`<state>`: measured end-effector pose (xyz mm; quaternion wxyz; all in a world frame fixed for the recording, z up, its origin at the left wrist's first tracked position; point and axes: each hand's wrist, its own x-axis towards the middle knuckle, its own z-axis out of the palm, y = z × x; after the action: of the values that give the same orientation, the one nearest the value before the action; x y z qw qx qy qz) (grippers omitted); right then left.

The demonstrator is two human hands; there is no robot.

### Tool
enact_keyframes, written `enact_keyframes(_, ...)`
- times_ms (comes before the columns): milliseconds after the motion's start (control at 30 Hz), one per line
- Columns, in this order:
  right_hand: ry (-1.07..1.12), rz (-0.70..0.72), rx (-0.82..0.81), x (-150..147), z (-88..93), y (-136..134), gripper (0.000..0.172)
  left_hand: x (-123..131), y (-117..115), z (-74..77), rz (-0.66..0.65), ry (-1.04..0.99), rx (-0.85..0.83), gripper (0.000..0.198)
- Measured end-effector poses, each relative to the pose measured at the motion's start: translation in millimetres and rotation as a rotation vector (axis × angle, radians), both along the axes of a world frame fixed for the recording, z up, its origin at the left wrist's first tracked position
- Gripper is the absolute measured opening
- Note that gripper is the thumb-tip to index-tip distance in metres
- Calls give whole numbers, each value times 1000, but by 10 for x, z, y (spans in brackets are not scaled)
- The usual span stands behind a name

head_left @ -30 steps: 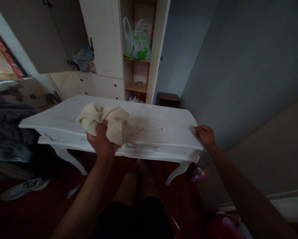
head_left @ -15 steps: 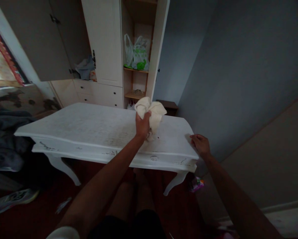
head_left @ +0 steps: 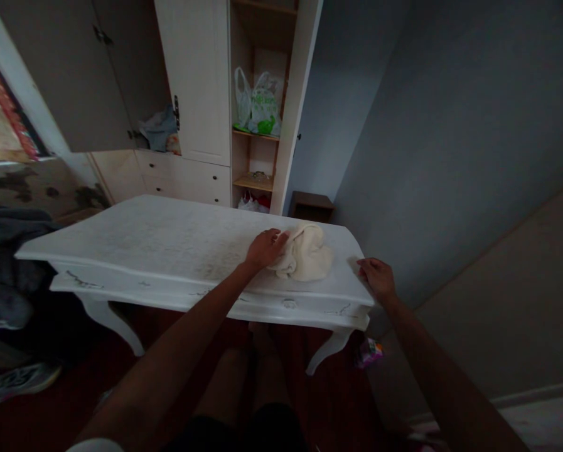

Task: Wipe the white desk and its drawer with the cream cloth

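Note:
A cream cloth [head_left: 312,254] lies bunched on the right half of the white table [head_left: 168,226]. My left hand [head_left: 265,248] is at the cloth's left side, with its fingers bent and closed on the fabric. Part of its grip is hidden by the folds. My right hand [head_left: 378,276] is at the table's right edge, fingers curled together, fingertips at the tabletop. Nothing shows between them. Grey smudges mark the tabletop left of the cloth.
Behind the table stands a white wardrobe [head_left: 196,81] with an open door and plastic bags [head_left: 262,107] on a shelf. A small brown cabinet [head_left: 312,201] is by the grey wall. Dark clothes [head_left: 8,263] are piled at left; a shoe [head_left: 20,383] lies on the floor.
My left hand has come down with the cloth, which was lifted and hanging and now lies spread on the tabletop, farther right. My right hand has stayed by the table's right edge.

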<state>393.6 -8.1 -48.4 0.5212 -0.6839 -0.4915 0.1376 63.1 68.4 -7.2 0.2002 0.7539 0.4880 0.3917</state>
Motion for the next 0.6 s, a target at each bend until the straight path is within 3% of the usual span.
enact_keyframes(167, -35, 12, -19, 12, 8, 3, 33, -637, 146, -184, 222, 141, -14, 27)
enact_keyframes(300, -36, 18, -26, 4, 20, -11, 32, -1023, 228, -293, 329, -16, 55, 40)
enact_keyframes(433, -32, 17, -35, 1, 29, -14, 30, -1108, 226, -306, 335, -237, 67, 31)
enact_keyframes(600, -27, -8, -30, 21, 16, 4, 33, -1051, 158, -256, 399, -268, 56, 13)
